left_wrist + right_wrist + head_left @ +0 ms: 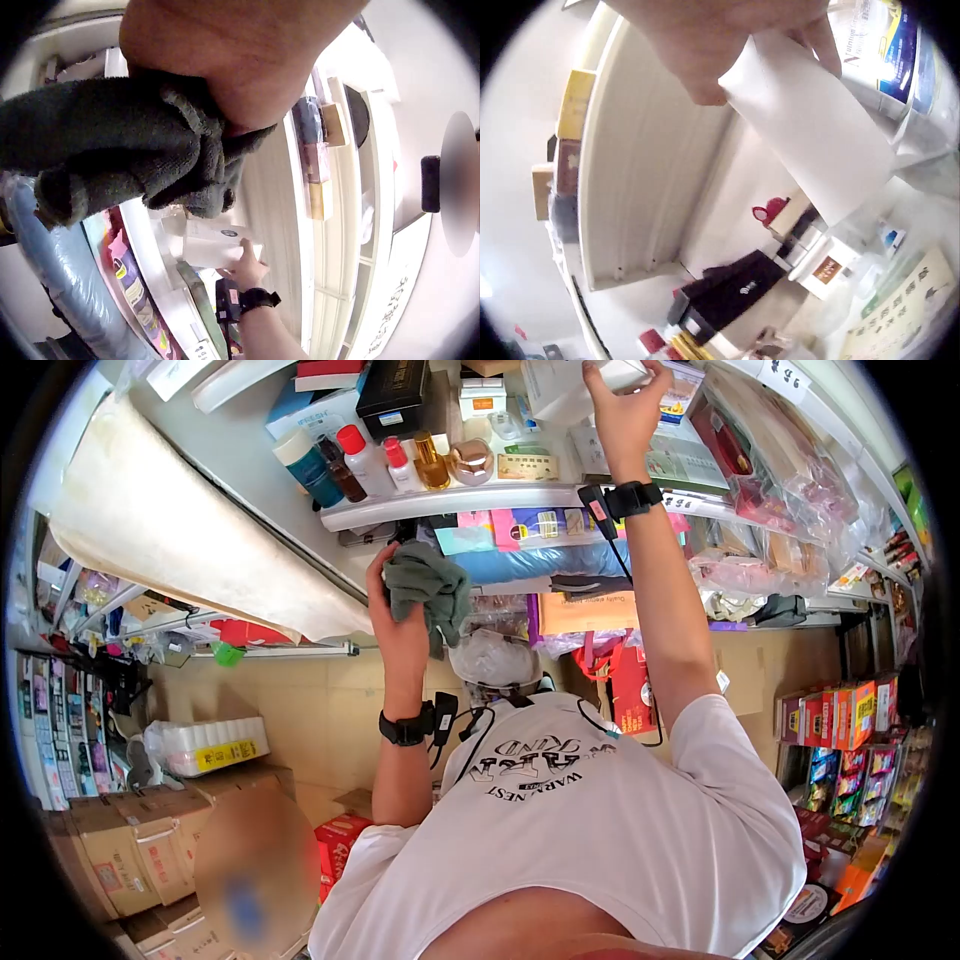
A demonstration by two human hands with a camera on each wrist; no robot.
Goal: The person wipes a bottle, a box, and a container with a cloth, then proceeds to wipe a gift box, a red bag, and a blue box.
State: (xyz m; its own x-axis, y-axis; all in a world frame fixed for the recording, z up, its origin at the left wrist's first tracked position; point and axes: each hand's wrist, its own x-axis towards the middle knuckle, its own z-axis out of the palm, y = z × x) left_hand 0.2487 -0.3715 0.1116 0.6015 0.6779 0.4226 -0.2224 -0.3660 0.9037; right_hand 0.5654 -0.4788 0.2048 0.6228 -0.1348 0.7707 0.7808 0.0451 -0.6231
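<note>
My left hand (400, 635) grips a bunched dark green towel (430, 588) in front of the shelf's front edge. In the left wrist view the towel (127, 142) hangs in folds from that hand. Higher up and to the right, my right hand (628, 418) holds a white box (560, 392) over the shelf, thumb and fingers at its end. The right wrist view shows the plain side of this white box (810, 124) tilted beneath the hand. Bottles, including a red-capped white one (363, 460), stand on the shelf (400, 508) between the two hands' reach.
A black box (393, 398) stands behind the bottles, with a printed card (528, 467) farther right. Plastic-wrapped goods (780, 470) fill the shelf's right end. Packets and a blue wrapped bundle (545, 563) lie on the shelf below. Cartons (135, 850) are stacked behind at left.
</note>
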